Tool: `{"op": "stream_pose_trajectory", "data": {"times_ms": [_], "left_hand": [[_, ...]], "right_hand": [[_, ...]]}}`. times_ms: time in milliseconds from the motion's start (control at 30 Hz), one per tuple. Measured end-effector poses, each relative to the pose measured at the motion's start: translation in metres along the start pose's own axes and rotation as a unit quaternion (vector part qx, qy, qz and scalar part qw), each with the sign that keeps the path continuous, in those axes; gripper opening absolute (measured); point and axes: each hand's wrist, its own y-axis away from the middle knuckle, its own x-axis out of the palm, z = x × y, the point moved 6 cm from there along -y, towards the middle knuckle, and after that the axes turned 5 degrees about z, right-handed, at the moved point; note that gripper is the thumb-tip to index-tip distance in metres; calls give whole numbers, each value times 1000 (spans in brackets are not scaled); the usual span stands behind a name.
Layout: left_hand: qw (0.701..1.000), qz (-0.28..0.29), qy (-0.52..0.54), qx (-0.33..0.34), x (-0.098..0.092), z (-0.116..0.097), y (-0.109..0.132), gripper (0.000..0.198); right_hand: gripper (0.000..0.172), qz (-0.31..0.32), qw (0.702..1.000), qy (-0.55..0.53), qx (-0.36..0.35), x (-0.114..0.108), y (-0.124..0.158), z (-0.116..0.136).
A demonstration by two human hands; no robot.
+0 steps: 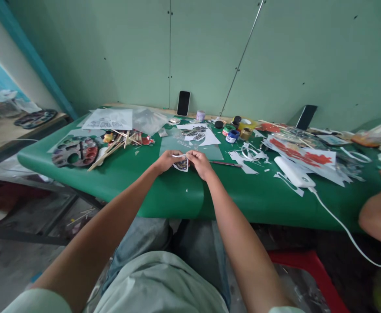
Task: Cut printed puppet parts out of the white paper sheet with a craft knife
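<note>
Both the left hand (pixel 167 161) and the right hand (pixel 198 163) are gripping a small, dark-printed paper cutout (pixel 181 165) with their fingers, holding it over the middle of the green worktop (pixel 164 191). Just right of them a slim reddish tool (pixel 226 164) is lying by some white paper scraps (pixel 249 152). Over to the left, a paint-stained palette (pixel 75 152) is sitting near wooden sticks (pixel 114 148); farther back, a blue paint jar (pixel 232 136) is standing among others.
</note>
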Motion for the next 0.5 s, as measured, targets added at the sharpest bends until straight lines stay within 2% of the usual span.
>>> {"op": "stream_pose_trajectory", "data": {"times_ms": [200, 500], "left_hand": [[997, -73, -25, 25, -7, 1, 1, 25], [995, -85, -57, 23, -9, 0, 2, 27]], "right_hand": [[44, -42, 999, -6, 4, -1, 1, -3], [35, -82, 996, 27, 0, -7, 0, -7]]}}
